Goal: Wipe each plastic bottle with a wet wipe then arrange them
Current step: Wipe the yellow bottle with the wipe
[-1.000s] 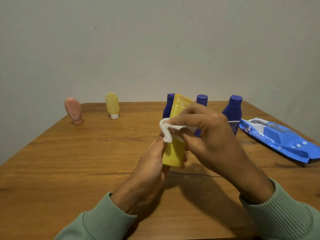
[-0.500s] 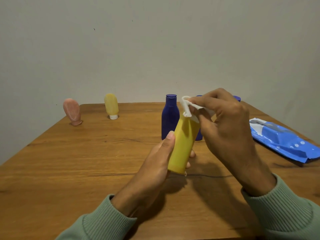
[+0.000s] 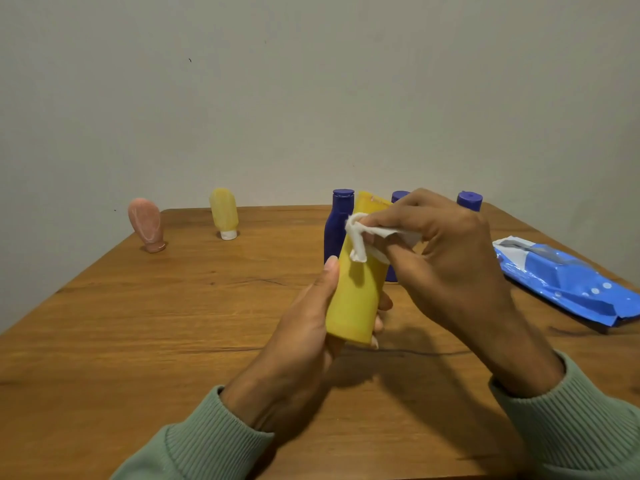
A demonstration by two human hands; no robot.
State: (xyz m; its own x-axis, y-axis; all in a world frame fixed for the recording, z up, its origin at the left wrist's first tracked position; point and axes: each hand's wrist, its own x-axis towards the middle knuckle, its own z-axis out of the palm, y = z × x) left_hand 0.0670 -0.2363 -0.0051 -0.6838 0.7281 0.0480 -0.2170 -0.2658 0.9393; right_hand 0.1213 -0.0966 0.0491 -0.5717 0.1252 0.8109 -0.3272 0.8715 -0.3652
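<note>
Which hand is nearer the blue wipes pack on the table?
Right. The right hand, pinching a wet wipe, is just left of the wipes pack. The left hand is farther left, gripping the yellow bottle.

A plain, pale grey wall [image 3: 311,98] fills the upper half of the frame, unbroken but for a small dark mark [image 3: 189,59] at upper centre-left. Below it, a wooden table [image 3: 138,341] in warm honey-brown spreads across the lower half, its far edge close to the wall, its far corners rounded and its grain crossed by thin dark lines. Soft indoor light lays blurred shadows on the tabletop at lower centre and lower right.
</note>
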